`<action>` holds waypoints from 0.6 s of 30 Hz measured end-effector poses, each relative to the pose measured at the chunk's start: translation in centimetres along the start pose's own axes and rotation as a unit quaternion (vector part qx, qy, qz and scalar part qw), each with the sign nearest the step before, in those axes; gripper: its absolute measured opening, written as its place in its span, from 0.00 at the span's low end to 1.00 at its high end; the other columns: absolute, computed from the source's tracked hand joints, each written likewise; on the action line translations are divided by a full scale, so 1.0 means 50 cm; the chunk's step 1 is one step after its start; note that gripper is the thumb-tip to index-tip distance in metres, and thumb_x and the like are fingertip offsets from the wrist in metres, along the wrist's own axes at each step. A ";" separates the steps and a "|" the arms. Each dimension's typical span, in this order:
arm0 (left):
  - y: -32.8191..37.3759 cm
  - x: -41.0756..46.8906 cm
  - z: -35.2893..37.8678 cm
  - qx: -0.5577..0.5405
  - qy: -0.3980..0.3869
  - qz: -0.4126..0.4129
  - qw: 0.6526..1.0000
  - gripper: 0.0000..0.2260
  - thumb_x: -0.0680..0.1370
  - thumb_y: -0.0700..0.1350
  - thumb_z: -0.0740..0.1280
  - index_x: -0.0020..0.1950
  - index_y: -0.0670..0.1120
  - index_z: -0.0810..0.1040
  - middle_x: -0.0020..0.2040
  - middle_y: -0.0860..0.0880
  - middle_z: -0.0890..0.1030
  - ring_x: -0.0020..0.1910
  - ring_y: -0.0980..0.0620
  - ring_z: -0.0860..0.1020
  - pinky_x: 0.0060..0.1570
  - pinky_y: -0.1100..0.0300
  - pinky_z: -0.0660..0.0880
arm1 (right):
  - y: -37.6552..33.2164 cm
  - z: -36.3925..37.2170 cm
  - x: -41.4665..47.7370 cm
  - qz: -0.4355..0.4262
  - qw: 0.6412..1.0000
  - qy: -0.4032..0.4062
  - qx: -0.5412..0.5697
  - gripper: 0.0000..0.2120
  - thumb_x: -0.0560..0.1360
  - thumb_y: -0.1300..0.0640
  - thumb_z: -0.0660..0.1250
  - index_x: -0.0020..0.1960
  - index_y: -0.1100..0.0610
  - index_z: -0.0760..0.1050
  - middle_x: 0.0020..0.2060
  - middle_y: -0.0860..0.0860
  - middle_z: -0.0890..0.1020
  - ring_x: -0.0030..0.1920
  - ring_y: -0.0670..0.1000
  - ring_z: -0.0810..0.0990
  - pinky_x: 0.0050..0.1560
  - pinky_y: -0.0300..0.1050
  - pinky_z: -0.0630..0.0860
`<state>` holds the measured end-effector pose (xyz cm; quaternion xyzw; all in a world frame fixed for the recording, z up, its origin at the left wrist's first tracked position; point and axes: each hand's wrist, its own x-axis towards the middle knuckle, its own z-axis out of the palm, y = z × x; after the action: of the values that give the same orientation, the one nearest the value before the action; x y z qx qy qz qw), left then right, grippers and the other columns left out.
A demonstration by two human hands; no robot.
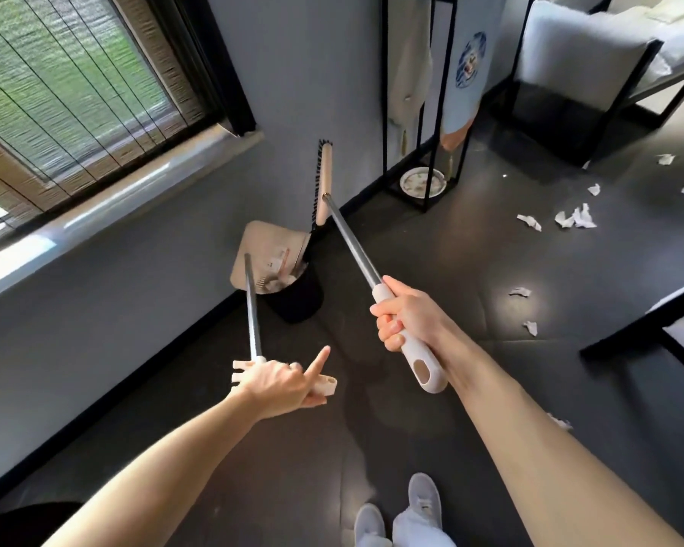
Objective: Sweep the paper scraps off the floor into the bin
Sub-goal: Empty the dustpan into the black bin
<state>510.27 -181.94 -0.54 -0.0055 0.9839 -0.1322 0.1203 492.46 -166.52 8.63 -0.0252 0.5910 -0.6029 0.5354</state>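
My right hand (pixel 401 313) grips the white handle of a broom (pixel 352 246). Its beige head (pixel 324 183) with dark bristles is raised off the floor, standing on end above the bin. My left hand (pixel 289 382) holds the handle end of a long-handled dustpan (pixel 271 246), index finger pointing out. The beige pan is tipped up over a black bin (pixel 299 296) that stands by the wall, with white scraps showing inside it. Several white paper scraps (pixel 575 219) lie on the dark floor at the right.
A window with blinds (pixel 76 92) fills the left wall. A black metal stand (pixel 423 112) with a plate on its base stands beyond the bin. Black-framed chairs with white cushions (pixel 593 57) stand at the back right. A dark-edged furniture corner (pixel 648 321) juts in at right. My white shoes (pixel 395 515) are below.
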 end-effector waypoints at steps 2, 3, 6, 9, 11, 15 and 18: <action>-0.013 0.005 0.004 0.012 0.030 0.007 0.999 0.35 0.75 0.66 0.43 0.76 0.48 0.59 0.32 0.47 0.79 0.25 0.45 0.79 0.25 0.55 0.74 | 0.001 -0.006 -0.005 0.002 1.000 0.004 -0.007 0.30 0.78 0.68 0.59 0.76 0.49 0.59 0.25 0.49 0.71 0.20 0.42 0.67 0.19 0.35 0.66; -0.024 0.005 0.002 0.003 0.023 0.001 1.000 0.35 0.75 0.66 0.44 0.75 0.47 0.60 0.30 0.47 0.78 0.22 0.45 0.78 0.22 0.57 0.72 | 0.002 -0.008 -0.009 0.002 1.000 0.006 -0.008 0.29 0.79 0.68 0.59 0.76 0.49 0.60 0.26 0.50 0.71 0.20 0.42 0.68 0.19 0.35 0.66; -0.064 -0.002 -0.032 -0.011 0.072 0.003 0.997 0.34 0.75 0.65 0.50 0.73 0.44 0.64 0.24 0.48 0.74 0.16 0.47 0.73 0.15 0.59 0.69 | 0.004 -0.011 -0.022 0.001 1.000 0.010 0.003 0.27 0.79 0.67 0.59 0.74 0.50 0.62 0.28 0.51 0.71 0.20 0.43 0.68 0.19 0.35 0.66; -0.092 -0.016 -0.062 0.009 0.122 -0.006 0.993 0.29 0.80 0.63 0.46 0.71 0.44 0.64 0.23 0.48 0.73 0.15 0.49 0.72 0.14 0.61 0.66 | 0.003 -0.004 -0.028 -0.005 1.000 0.012 0.001 0.24 0.79 0.66 0.60 0.72 0.50 0.64 0.28 0.51 0.71 0.20 0.43 0.69 0.19 0.35 0.66; -0.098 -0.019 -0.090 0.010 0.161 -0.027 0.987 0.29 0.81 0.62 0.45 0.71 0.44 0.66 0.24 0.48 0.73 0.15 0.49 0.71 0.14 0.62 0.65 | 0.003 0.001 -0.030 -0.010 1.000 0.014 0.007 0.25 0.79 0.66 0.60 0.73 0.50 0.63 0.26 0.50 0.71 0.20 0.42 0.68 0.19 0.35 0.66; -0.114 -0.016 -0.164 0.001 0.232 -0.089 0.969 0.29 0.77 0.60 0.53 0.72 0.45 0.68 0.26 0.45 0.76 0.17 0.43 0.74 0.12 0.59 0.65 | -0.001 0.006 -0.043 -0.023 0.999 0.020 0.027 0.29 0.79 0.68 0.59 0.76 0.49 0.59 0.21 0.48 0.71 0.20 0.42 0.67 0.19 0.34 0.65; -0.121 -0.018 -0.257 -0.103 0.275 -0.180 0.939 0.29 0.79 0.60 0.53 0.75 0.45 0.60 0.36 0.40 0.82 0.28 0.37 0.79 0.21 0.47 0.76 | -0.008 0.005 -0.059 -0.029 0.998 0.022 0.055 0.30 0.79 0.69 0.58 0.76 0.49 0.59 0.20 0.47 0.70 0.19 0.42 0.66 0.18 0.34 0.63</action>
<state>507.98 -184.40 13.27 -0.1585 0.9693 -0.0461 -0.1821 493.63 -164.79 10.77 0.0001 0.5677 -0.6500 0.5051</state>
